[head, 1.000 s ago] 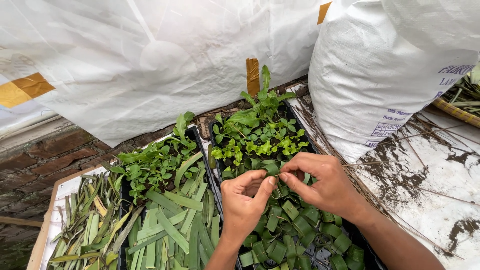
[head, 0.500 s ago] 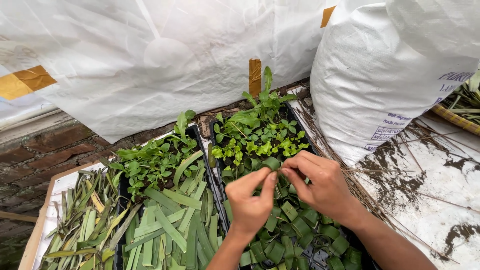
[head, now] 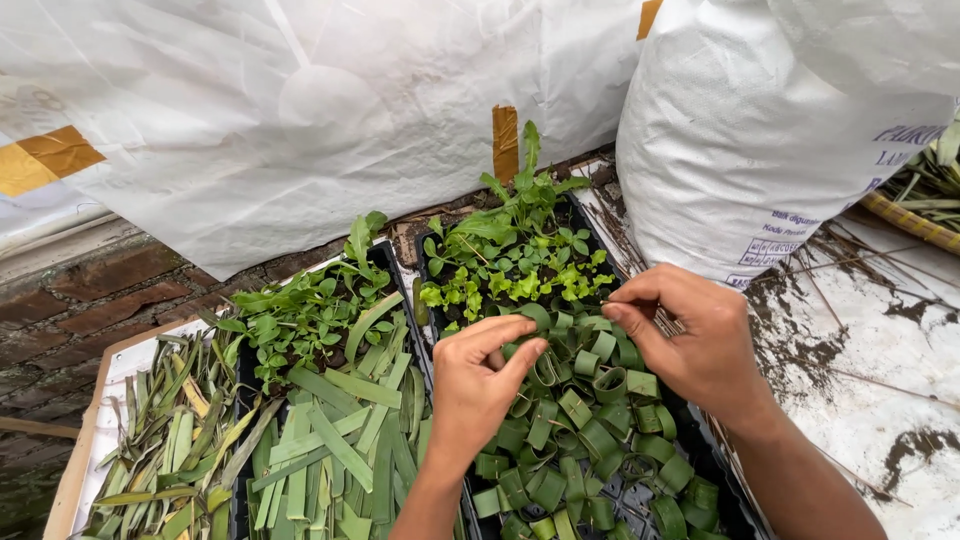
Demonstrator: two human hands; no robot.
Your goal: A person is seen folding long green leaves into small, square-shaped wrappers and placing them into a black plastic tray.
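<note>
A black seedling tray (head: pixel 690 465) holds several rolled green leaf rings (head: pixel 580 440) at its near end and small green seedlings (head: pixel 505 270) at its far end. My left hand (head: pixel 475 390) reaches over the rings and pinches one leaf ring (head: pixel 545 368) between thumb and forefinger. To its right, my right hand (head: pixel 695 340) rests on the tray's right side. Its fingertips are closed on a leaf ring (head: pixel 590 325) beside the seedlings. The two hands are a short gap apart.
A second black tray (head: pixel 240 500) to the left holds flat leaf strips (head: pixel 330 440) and seedlings (head: pixel 295 315). Leaf scraps (head: pixel 165 440) lie on a board at far left. A white sack (head: pixel 780 130) stands at right, plastic sheeting (head: pixel 300 120) behind, a woven basket (head: pixel 915 220) at far right.
My fingertips were together over the rings half a second ago. They have since drawn apart, the left hand settling lower on a ring and the right staying near the seedlings.
</note>
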